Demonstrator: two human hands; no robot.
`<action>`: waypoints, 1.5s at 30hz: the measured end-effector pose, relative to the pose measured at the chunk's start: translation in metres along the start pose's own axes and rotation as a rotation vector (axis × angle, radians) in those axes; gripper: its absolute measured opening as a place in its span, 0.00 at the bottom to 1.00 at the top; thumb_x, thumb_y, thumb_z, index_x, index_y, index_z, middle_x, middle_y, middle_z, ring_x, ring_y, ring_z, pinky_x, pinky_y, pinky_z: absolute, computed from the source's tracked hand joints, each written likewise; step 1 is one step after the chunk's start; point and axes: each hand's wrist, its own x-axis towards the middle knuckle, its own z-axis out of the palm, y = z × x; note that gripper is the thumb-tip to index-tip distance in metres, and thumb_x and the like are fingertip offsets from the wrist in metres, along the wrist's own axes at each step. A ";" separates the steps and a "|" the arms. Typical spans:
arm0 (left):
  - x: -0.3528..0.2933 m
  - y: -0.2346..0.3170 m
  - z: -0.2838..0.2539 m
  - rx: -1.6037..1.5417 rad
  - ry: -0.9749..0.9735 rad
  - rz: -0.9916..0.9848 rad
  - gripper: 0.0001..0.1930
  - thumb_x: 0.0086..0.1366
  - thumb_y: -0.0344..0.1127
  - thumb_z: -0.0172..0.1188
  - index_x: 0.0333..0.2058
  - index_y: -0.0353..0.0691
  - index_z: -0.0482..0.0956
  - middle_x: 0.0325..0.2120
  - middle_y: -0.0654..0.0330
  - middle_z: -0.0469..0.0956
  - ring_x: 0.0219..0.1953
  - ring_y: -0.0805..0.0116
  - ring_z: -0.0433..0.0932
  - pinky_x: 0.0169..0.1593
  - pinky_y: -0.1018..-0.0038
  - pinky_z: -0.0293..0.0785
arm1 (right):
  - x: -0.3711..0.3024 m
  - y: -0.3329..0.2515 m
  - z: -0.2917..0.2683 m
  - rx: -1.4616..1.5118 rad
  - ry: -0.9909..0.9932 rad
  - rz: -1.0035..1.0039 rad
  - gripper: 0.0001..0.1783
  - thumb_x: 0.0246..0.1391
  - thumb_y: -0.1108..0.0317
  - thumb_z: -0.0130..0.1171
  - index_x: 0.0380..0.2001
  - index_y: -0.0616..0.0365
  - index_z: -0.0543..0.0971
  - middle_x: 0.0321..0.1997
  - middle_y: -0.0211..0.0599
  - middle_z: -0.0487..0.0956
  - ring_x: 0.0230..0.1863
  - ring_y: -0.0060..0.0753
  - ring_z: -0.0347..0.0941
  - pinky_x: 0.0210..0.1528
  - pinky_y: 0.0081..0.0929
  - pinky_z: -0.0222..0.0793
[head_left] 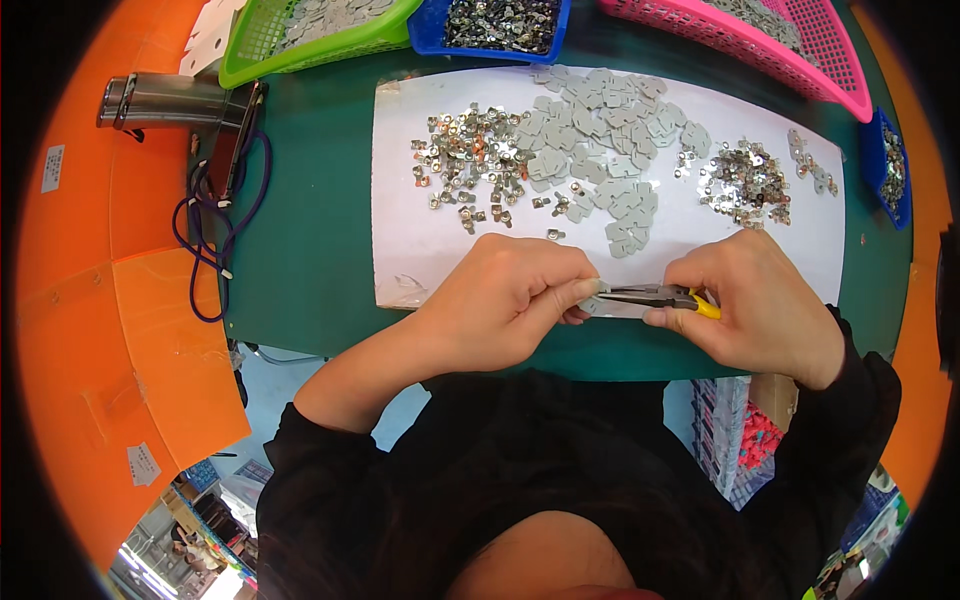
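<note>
My left hand (530,297) pinches a small grey flat plate (592,304) between thumb and fingers, near the front edge of the white board. In my right hand (755,305) is a pair of pliers (650,296) with yellow grips, its jaws reaching left to the plate. Whether the jaws clamp a metal piece there is too small to tell. Just beyond my hands lies a pile of similar grey plates (600,130). Left of it spreads a heap of small shiny metal clips (470,150); to its right is another heap of small metal parts (748,185).
The white board (410,240) rests on a green table (290,270). Along the back stand a green basket (320,58), a blue tray (490,52) and a pink basket (850,85), all holding parts. A small blue bin (884,170) is at the right; a steel cylinder (165,102) and a dark cord (235,235) lie left.
</note>
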 end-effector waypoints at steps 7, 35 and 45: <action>0.001 0.003 0.001 -0.055 0.015 -0.014 0.08 0.68 0.25 0.54 0.33 0.30 0.81 0.23 0.56 0.81 0.27 0.71 0.82 0.33 0.78 0.78 | 0.001 0.001 -0.003 0.120 -0.070 0.039 0.13 0.46 0.63 0.68 0.22 0.62 0.79 0.18 0.46 0.72 0.20 0.49 0.67 0.24 0.33 0.59; -0.013 0.010 0.010 -0.361 0.117 -0.338 0.11 0.71 0.30 0.52 0.35 0.27 0.79 0.25 0.57 0.80 0.27 0.73 0.81 0.33 0.79 0.77 | 0.004 -0.002 0.024 0.278 -0.042 0.040 0.13 0.54 0.65 0.63 0.22 0.63 0.79 0.14 0.40 0.71 0.16 0.39 0.66 0.22 0.30 0.60; -0.045 -0.016 -0.012 -0.661 0.344 -0.273 0.07 0.69 0.27 0.54 0.37 0.29 0.78 0.30 0.55 0.81 0.32 0.69 0.82 0.37 0.75 0.80 | -0.015 0.014 0.032 0.057 0.555 -0.175 0.09 0.42 0.80 0.63 0.31 0.61 0.77 0.30 0.35 0.77 0.31 0.38 0.72 0.32 0.26 0.65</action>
